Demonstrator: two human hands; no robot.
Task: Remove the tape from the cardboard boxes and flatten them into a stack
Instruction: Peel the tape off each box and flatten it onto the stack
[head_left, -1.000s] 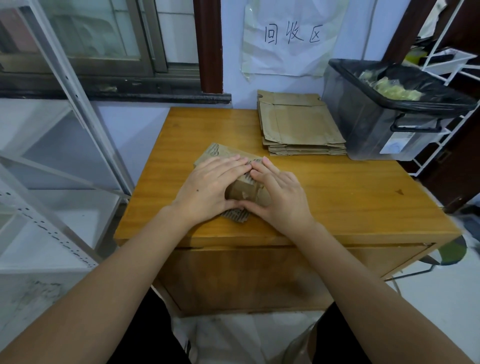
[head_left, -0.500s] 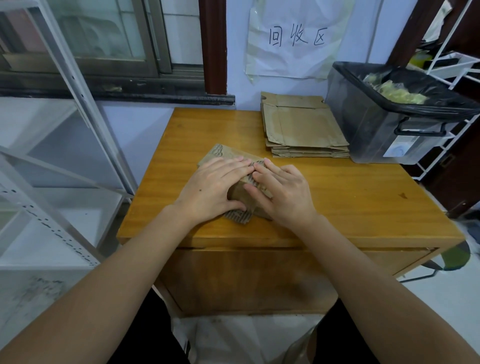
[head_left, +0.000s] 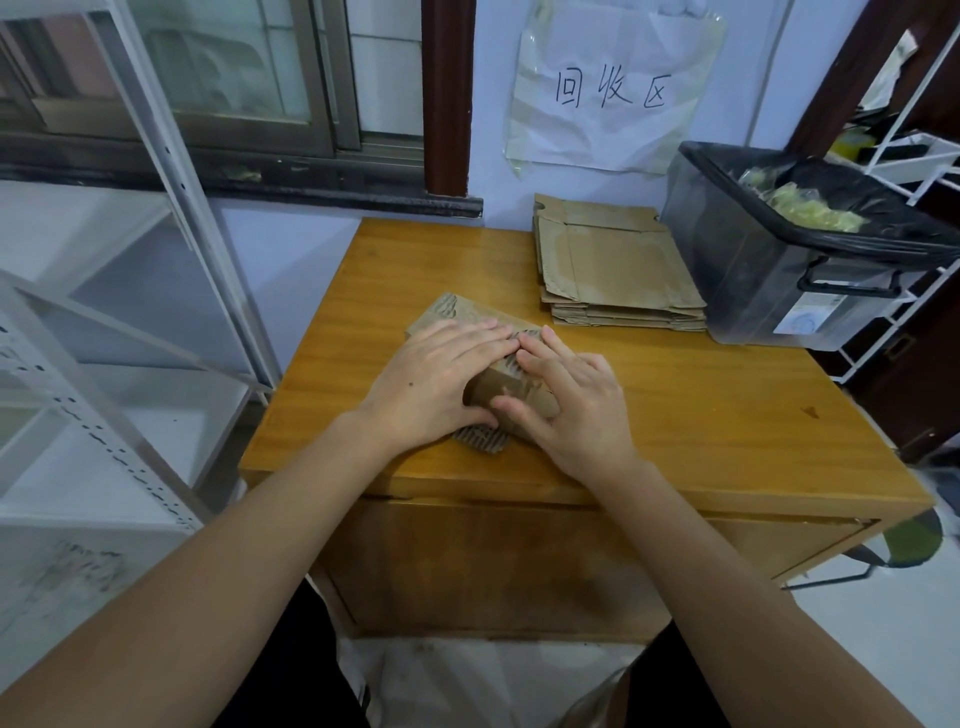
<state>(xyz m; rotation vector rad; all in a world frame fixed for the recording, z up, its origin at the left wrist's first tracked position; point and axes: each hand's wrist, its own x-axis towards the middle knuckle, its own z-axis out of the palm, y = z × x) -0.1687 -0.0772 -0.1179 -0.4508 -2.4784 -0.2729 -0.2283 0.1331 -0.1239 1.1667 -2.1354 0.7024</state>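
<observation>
A small brown cardboard box (head_left: 506, 387), partly crushed, lies near the middle of the wooden table (head_left: 701, 415). My left hand (head_left: 434, 382) lies flat over its left side, fingers straight and pressing down. My right hand (head_left: 569, 400) presses on its right side, fingers spread and the thumb against the box's near face. Torn corrugated edges stick out behind and in front of my hands. A stack of flattened cardboard boxes (head_left: 618, 270) sits at the table's far side.
A dark plastic bin (head_left: 795, 270) lined with a black bag and holding crumpled tape stands at the table's right rear. A white metal shelf frame (head_left: 171, 218) stands left of the table; a white rack is at far right. A paper sign hangs on the wall.
Both hands stay pressed on the small box. The right fingers shifted slightly over its top; the box looks a little flatter.
</observation>
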